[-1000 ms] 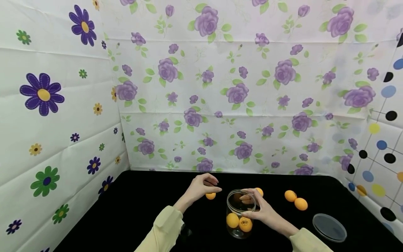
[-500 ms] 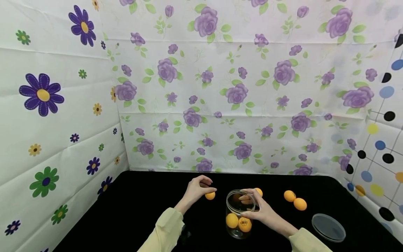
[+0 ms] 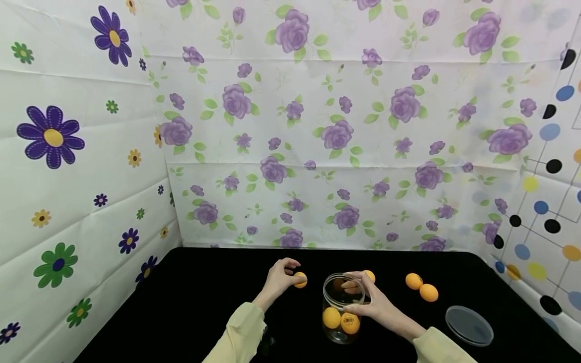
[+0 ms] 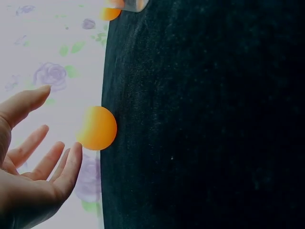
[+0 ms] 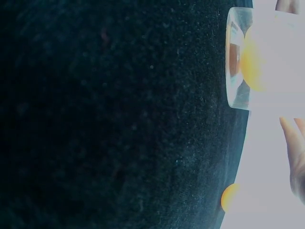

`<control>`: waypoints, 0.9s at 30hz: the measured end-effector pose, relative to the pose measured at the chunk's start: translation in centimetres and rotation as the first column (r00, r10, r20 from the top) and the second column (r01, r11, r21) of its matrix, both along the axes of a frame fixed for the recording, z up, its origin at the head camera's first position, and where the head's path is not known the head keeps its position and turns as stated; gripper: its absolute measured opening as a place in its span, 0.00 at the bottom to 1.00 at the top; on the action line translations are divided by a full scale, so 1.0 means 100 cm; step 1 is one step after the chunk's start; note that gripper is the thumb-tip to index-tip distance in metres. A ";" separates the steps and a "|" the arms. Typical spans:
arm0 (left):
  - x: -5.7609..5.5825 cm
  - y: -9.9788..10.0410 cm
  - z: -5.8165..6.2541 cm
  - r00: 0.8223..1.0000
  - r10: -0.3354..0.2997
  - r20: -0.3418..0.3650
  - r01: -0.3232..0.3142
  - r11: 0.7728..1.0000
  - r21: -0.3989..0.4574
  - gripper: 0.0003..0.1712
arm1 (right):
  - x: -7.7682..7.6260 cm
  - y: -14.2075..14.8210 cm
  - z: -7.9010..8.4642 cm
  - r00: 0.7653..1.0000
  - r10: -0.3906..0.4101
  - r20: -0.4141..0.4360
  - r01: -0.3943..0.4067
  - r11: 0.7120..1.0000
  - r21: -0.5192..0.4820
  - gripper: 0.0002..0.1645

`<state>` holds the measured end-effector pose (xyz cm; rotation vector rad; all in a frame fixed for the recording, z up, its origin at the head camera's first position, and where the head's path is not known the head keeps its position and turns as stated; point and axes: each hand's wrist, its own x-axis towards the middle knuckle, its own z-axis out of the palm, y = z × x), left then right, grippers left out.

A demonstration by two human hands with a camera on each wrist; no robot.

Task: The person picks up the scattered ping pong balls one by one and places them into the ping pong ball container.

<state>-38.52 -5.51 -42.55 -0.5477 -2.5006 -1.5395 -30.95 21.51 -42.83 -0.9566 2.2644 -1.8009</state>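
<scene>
My right hand (image 3: 378,304) grips a clear jar (image 3: 341,339) near its open mouth, thumb at the front and fingers round the back. Two orange ping-pong balls (image 3: 332,318) show low inside the jar, one with a printed mark. Left of the jar, my left hand (image 3: 278,280) reaches to another ping-pong ball (image 3: 301,283) on the black tabletop. The left wrist view shows that ball (image 4: 98,128) just beyond the spread, slightly bent fingers (image 4: 71,167), with the thumb apart. In the right wrist view, the jar (image 5: 239,99) is partly washed out by glare.
Behind the right hand's fingers sits another ball (image 3: 369,276). Two more balls (image 3: 428,292) lie side by side farther right. A clear round lid (image 3: 469,326) is flat on the black table (image 3: 204,292) at the right. Flowered sheets (image 3: 313,101) wall in the table.
The left hand has lowered slightly and moved a little left, its thumb now overlapping the ball and its fingers wider apart. The right hand keeps holding the jar. The head view has shifted slightly.
</scene>
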 end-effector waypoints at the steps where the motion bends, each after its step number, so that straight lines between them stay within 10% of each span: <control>1: 0.000 0.000 -0.001 1.000 0.002 -0.003 -0.002 1.000 0.000 0.19 | 0.000 0.000 0.000 1.000 -0.003 -0.001 0.003 1.000 0.003 0.32; 12: -0.004 -0.003 -0.011 0.998 -0.009 -0.066 0.011 1.000 0.026 0.20 | -0.001 -0.001 0.000 0.999 -0.043 0.016 0.042 0.999 0.035 0.32; 27: -0.005 0.000 -0.013 0.998 -0.030 0.055 0.028 0.999 0.033 0.21 | 0.002 -0.001 0.002 0.999 -0.016 0.041 0.015 1.000 0.017 0.32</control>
